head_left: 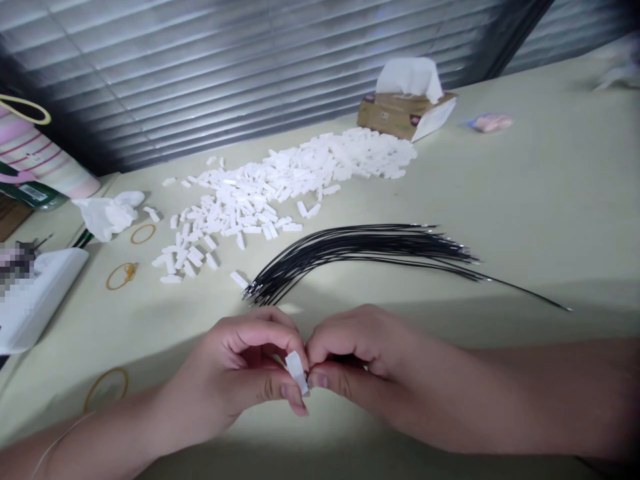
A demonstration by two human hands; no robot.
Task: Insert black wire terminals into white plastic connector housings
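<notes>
My left hand and my right hand meet fingertip to fingertip near the table's front edge. Between them is a small white plastic connector, pinched by the thumb and forefinger of my left hand. My right hand's fingers are curled shut and press against the connector's right side; I cannot make out what they hold. Just beyond the hands lies a bundle of thin black wires with metal tips, fanned out to the right. A large heap of the same white connectors spreads across the table behind the wires.
A tissue box stands at the back. A crumpled tissue and several rubber bands lie on the left, next to a white tray. A pink object sits far right. Window blinds run behind the table.
</notes>
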